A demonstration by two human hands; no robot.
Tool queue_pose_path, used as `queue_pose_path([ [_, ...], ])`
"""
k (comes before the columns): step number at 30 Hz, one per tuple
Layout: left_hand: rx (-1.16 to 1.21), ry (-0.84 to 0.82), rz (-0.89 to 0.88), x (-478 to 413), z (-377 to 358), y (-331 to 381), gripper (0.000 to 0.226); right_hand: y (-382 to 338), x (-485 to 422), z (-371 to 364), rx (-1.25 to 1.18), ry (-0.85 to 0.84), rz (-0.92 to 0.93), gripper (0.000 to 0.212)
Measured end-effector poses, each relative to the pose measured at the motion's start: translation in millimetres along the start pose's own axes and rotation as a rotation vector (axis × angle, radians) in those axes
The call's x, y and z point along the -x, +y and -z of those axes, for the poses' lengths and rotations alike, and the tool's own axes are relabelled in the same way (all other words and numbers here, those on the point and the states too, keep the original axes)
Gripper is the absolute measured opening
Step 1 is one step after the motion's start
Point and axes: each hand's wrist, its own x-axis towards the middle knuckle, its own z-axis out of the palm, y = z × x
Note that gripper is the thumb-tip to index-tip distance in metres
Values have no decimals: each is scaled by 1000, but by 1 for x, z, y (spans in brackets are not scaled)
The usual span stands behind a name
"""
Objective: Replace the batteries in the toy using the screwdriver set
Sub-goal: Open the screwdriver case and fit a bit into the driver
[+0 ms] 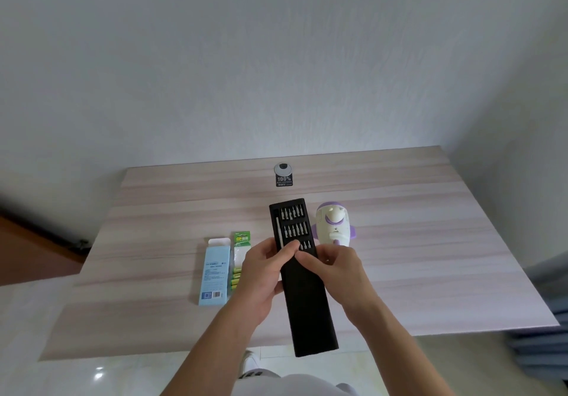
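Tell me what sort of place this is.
Probably a plain home or office room: a wood-grain desk with a cable grommet, set against a bare white wall, over a glossy tiled floor.

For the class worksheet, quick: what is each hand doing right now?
Left hand: grips the screwdriver set.
Right hand: grips the screwdriver set too.
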Motion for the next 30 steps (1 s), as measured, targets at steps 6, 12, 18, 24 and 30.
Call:
queue_pose_path([
  [6,19,90,-17,6,-12,-16,22,6,6,12,57,-65,9,15],
  [12,150,226,-68,9,-7,-19,29,21,10,13,110,-173,-108,37],
  [18,241,335,-105,6,23,-17,24,24,8,-4,180,-309,-139,20],
  [24,247,372,-99,-5,60,-9,23,18,0,-40,194,-345,-136,14],
  [30,252,375,-67,-24,126,6,25,10,-14,-98,171,-352,-156,10],
])
